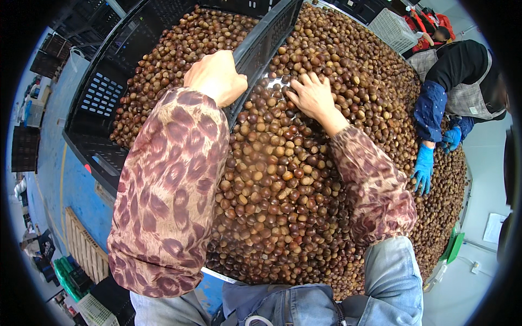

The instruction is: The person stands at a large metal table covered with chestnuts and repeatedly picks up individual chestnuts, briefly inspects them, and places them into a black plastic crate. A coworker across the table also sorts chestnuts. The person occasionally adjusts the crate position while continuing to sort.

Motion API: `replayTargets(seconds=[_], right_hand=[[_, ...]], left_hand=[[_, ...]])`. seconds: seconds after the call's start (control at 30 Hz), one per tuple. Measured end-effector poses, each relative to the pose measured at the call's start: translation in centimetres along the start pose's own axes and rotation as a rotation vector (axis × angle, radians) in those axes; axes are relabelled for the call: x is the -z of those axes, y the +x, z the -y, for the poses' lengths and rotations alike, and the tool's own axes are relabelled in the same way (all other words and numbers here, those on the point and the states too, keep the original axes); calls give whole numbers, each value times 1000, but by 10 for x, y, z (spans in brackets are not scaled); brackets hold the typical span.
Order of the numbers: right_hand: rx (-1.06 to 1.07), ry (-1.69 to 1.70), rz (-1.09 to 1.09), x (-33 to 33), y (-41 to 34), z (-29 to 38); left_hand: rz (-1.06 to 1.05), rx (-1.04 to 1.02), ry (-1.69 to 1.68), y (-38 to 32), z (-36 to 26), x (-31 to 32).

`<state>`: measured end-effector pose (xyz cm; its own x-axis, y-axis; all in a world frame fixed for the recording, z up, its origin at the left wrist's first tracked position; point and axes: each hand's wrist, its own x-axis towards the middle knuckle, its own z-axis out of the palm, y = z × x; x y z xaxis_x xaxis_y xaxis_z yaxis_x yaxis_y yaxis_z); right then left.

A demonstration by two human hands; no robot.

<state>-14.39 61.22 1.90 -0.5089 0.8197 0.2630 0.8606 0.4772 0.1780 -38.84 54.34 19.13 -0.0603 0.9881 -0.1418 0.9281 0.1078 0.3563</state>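
Note:
Brown chestnuts (277, 183) lie in a deep, wide spread before me. My right hand (313, 97) rests on them palm down, fingers spread, next to a small patch of pale bare surface (276, 82). At the near wall of a black plastic crate (261, 45), my left hand (216, 77) is curled into a fist. Its fingertips are hidden, so whether it grips the rim or holds chestnuts does not show. The crate holds a large heap of chestnuts (175, 69) and stands to the left. Leopard-print sleeve covers reach over both forearms.
At the right, a co-worker's blue-gloved hand (424, 169) touches the chestnuts, the other glove (451, 139) close by. Another person in red (442, 24) is farther back, near a white plastic basket (393, 30). A wooden pallet (85, 244) lies on the blue floor (79, 179) at left.

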Motion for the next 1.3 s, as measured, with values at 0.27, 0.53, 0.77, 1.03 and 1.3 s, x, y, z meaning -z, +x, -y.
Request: replayTargets(seconds=[0.27,0.53,0.77,1.03,1.3], right_hand=[[-88,204,47,45,-111,-17],[-83,261,175,92,-175,-6],[-21,424,426,117,-139,-26],[21,637,78,41,-7,6],[44,576,290,27,8,33]], left_hand=[[-5,-7,-12,-1,-1,0],[11,14,-1,0,-3,1],[17,12,0,0,-3,1],[28,25,-15,0,-3,1],[7,15,7,2,-1,-1]])
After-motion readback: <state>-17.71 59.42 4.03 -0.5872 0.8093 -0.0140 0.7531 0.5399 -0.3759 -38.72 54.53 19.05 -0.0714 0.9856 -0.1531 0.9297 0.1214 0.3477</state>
